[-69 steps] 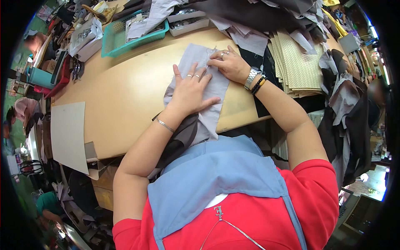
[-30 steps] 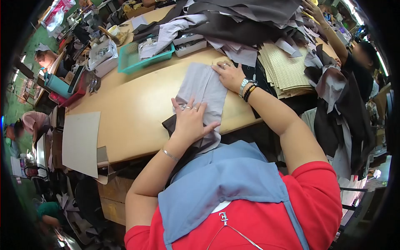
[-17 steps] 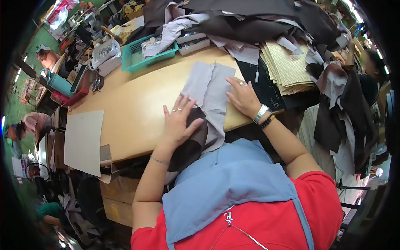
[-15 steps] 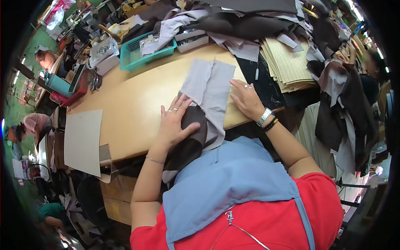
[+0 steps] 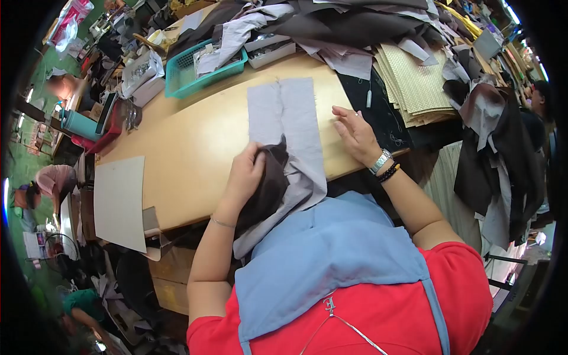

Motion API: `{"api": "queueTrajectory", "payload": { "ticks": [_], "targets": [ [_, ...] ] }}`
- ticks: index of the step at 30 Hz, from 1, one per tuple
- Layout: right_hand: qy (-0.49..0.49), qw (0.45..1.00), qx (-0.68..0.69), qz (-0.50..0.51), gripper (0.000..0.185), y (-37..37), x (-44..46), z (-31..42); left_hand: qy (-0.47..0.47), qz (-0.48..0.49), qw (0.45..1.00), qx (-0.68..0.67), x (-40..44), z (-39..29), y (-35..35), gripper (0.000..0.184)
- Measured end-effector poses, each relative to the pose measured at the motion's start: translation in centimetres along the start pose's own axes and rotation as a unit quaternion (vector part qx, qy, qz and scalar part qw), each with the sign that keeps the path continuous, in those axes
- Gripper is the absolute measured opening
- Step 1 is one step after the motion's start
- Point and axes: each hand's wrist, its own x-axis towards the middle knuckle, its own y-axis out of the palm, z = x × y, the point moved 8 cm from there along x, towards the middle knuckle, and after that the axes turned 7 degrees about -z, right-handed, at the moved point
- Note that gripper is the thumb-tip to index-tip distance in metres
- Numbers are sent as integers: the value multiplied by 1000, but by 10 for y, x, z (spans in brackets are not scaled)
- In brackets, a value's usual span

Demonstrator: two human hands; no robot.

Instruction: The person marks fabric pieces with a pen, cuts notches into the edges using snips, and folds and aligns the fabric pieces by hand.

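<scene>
A pale grey-lilac cloth (image 5: 299,112) lies on the wooden table (image 5: 195,142), with a seam running along its length and its near end hanging over the front edge. My left hand (image 5: 245,171) is closed on the dark brown fabric (image 5: 269,180) that joins the pale cloth at its near left side. To the right of the cloth, my right hand (image 5: 357,135) is held with fingers apart and nothing in them, near the table's right part. It does not touch the cloth.
A teal basket (image 5: 204,70) and a white tray of small parts (image 5: 269,52) stand at the back. Dark and pale fabrics (image 5: 355,23) are heaped behind them. Woven cream sheets (image 5: 414,89) lie at the right, a grey board (image 5: 119,204) at the left. Other people are around the edges.
My left hand has gone from lying spread to gripping the dark fabric. The pale cloth has turned straighter and its folded part has shifted. My right hand has left the cloth.
</scene>
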Motion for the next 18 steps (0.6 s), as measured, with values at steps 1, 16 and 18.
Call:
{"api": "queueTrajectory", "payload": {
  "ticks": [1, 16, 18],
  "targets": [
    [4, 1000, 20, -6, 39, -2, 1, -2, -22, -22, 995, -96, 10, -1, -4, 11],
    [43, 972, 216, -78, 40, -9, 6, -21, 98, -368, 606, 698, 39, -45, -290, 35],
    [63, 970, 221, -78, 38, -9, 4, -24, 93, -550, 816, 148, 9, 4, -329, 40]
  ]
}}
